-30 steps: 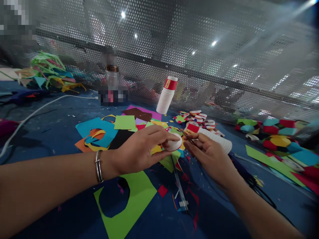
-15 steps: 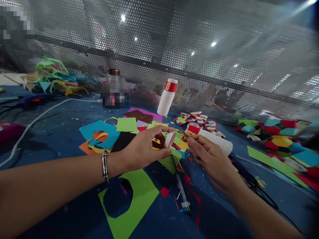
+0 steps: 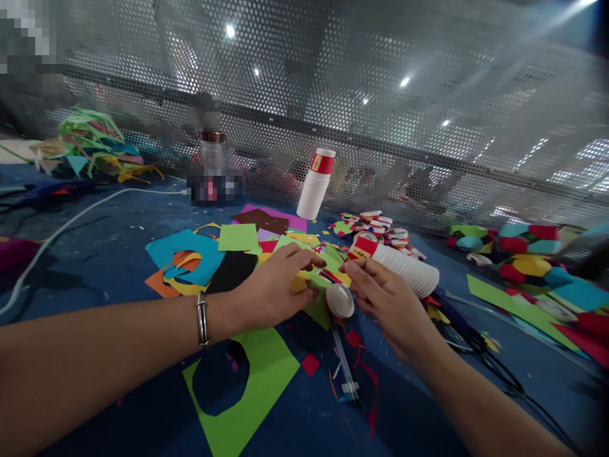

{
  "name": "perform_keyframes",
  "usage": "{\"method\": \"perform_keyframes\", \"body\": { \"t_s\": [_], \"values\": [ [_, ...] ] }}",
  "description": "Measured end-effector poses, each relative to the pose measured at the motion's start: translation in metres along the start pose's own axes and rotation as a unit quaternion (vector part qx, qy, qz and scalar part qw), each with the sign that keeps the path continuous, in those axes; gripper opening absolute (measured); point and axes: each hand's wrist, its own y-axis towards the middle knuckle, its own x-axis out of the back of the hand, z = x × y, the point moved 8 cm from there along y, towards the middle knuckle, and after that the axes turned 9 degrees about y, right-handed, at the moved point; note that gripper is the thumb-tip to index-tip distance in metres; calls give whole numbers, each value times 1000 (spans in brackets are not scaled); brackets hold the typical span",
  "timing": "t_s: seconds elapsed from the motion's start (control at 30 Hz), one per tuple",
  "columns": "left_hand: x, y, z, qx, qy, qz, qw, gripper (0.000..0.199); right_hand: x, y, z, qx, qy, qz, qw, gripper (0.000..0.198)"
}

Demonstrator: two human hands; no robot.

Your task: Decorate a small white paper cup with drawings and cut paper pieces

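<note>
My left hand [image 3: 280, 284], with a silver bracelet at the wrist, hovers over coloured paper scraps. Its thumb and fingers are apart, with nothing visible between them. Just right of its fingertips is a cut-off paper cup bottom [image 3: 340, 301], its round white face turned toward me. My right hand [image 3: 385, 289] has thumb and fingers pinched together on a thin dark sliver, too small to name. Behind that hand a stack of white paper cups [image 3: 404, 271] lies on its side. A clear thin rod [image 3: 346, 362] lies below the cup bottom.
A green sheet with a round hole [image 3: 266, 381] lies in front. Blue paper [image 3: 190, 247] is to the left. Another cup stack [image 3: 314, 187] stands at the back, near cut cup rings [image 3: 378, 222]. Paper shapes [image 3: 528, 263] and dark cables [image 3: 490, 352] are on the right.
My left hand has let go of the cup bottom, which has dropped and turned between my hands. My right hand keeps its pinch. The view has shifted slightly.
</note>
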Motion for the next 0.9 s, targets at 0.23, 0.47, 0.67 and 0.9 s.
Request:
{"method": "perform_keyframes", "body": {
  "t_s": [0.23, 0.47, 0.67, 0.9],
  "values": [
    [-5, -2, -7, -53, 88, 44, 994, 18, 14, 11, -14, -3, -85, 10, 996, 39],
    [-32, 2, -26, -117, 98, 106, 983, 28, 11, 11, -11, 10, -122, 29, 992, 24],
    [-30, 4, -21, -100, 37, 95, 990, 25, 14, 9, -4, 31, -93, 13, 995, 23],
    [-21, 9, 7, -6, -126, 55, 990, 11, 20, 8, -8, 21, -17, -11, 1000, 29]
  ]
}}
